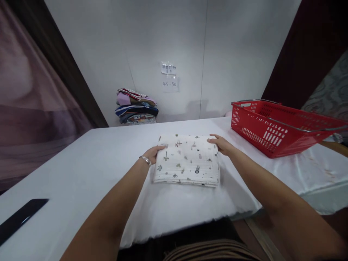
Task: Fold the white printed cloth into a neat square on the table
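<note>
A folded white cloth (187, 163) with small grey and olive prints is held just over the white-covered table, its layered fold facing me. My left hand (154, 153) grips its left edge, thumb on top and the other fingers hidden underneath. At the far right corner, my right hand (219, 143) pinches the cloth between thumb and fingers. A silver bracelet (146, 160) circles my left wrist.
A red plastic basket (272, 134) with metal handles stands on the right of the table (89, 170). Against the back wall is a stack of folded fabrics (137, 108). A flat black object (24, 217) lies at the left front. Paper labels (169, 85) hang on the wall.
</note>
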Available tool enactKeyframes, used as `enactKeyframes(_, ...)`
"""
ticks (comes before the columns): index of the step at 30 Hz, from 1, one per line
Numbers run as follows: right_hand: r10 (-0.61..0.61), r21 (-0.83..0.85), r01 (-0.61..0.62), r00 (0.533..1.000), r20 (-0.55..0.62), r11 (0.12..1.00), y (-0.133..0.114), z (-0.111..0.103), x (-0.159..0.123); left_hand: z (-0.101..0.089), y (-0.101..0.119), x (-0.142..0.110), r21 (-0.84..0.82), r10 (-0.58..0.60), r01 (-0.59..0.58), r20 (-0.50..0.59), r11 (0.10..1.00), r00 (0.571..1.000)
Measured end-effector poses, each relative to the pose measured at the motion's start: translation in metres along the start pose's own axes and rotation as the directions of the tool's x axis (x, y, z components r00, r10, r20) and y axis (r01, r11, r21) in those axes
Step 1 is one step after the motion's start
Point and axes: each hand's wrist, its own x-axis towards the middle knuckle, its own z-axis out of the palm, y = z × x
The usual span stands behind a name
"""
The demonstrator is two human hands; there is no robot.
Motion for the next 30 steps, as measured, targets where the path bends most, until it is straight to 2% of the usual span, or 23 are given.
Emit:
enactKeyframes(4, 0.059, -0.087, -0.061, 0.998, -0.021, 0.994, 0.001, 0.003, 0.040, -0.011, 0.005, 0.030, -0.003, -0.007, 0.007, -0.043, 1.000, 0.999)
enactKeyframes(7, 0.105, -0.141, -0.114, 0.992, -0.070, 0.983, 0.009, 0.009, 0.073, -0.016, 0.006, 0.054, 0.082, -0.012, 0.025, -0.151, 0.996, 0.988)
enactKeyframes(10, 0.132, -0.169, -0.156, 0.980, -0.146, 0.973, 0.020, 0.017, 0.102, -0.019, 0.007, 0.076, 0.194, 0.043, 0.008, -0.257, 0.981, 0.966)
enactKeyframes(13, 0.151, -0.153, -0.181, 0.970, -0.193, 0.971, 0.031, 0.023, 0.122, -0.023, 0.010, 0.093, 0.236, 0.078, -0.004, -0.307, 0.972, 0.949)
enactKeyframes(16, 0.164, -0.116, -0.189, 0.966, -0.201, 0.975, 0.041, 0.024, 0.129, -0.029, 0.012, 0.103, 0.290, 0.138, -0.027, -0.368, 0.957, 0.920)
enactKeyframes(18, 0.161, -0.090, -0.180, 0.969, -0.188, 0.979, 0.045, 0.022, 0.124, -0.033, 0.013, 0.105, 0.389, 0.229, -0.056, -0.413, 0.919, 0.882)
enactKeyframes(19, 0.158, -0.081, -0.175, 0.971, -0.180, 0.981, 0.047, 0.020, 0.119, -0.035, 0.012, 0.104, 0.482, 0.300, -0.066, -0.429, 0.874, 0.852)
enactKeyframes(22, 0.143, -0.066, -0.154, 0.979, -0.145, 0.986, 0.049, 0.015, 0.094, -0.040, 0.008, 0.093, 0.786, 0.507, -0.023, -0.377, 0.618, 0.775)
enactKeyframes(24, 0.126, -0.044, -0.132, 0.984, -0.124, 0.990, 0.051, 0.011, 0.071, -0.042, 0.000, 0.078, 0.886, 0.548, 0.004, -0.291, 0.464, 0.784)
enactKeyframes(27, 0.076, -0.030, -0.082, 0.985, -0.155, 0.996, 0.057, 0.006, 0.035, -0.043, -0.017, 0.053, 0.940, 0.583, -0.045, -0.171, 0.338, 0.795)
enactKeyframes(28, 0.065, -0.049, -0.075, 0.981, -0.183, 0.996, 0.060, 0.005, 0.024, -0.042, -0.024, 0.044, 0.946, 0.609, -0.072, -0.144, 0.315, 0.780)
enactKeyframes(30, 0.061, -0.100, -0.084, 0.975, -0.216, 0.991, 0.066, 0.003, 0.004, -0.040, -0.038, 0.028, 0.954, 0.688, -0.147, -0.078, 0.262, 0.722)
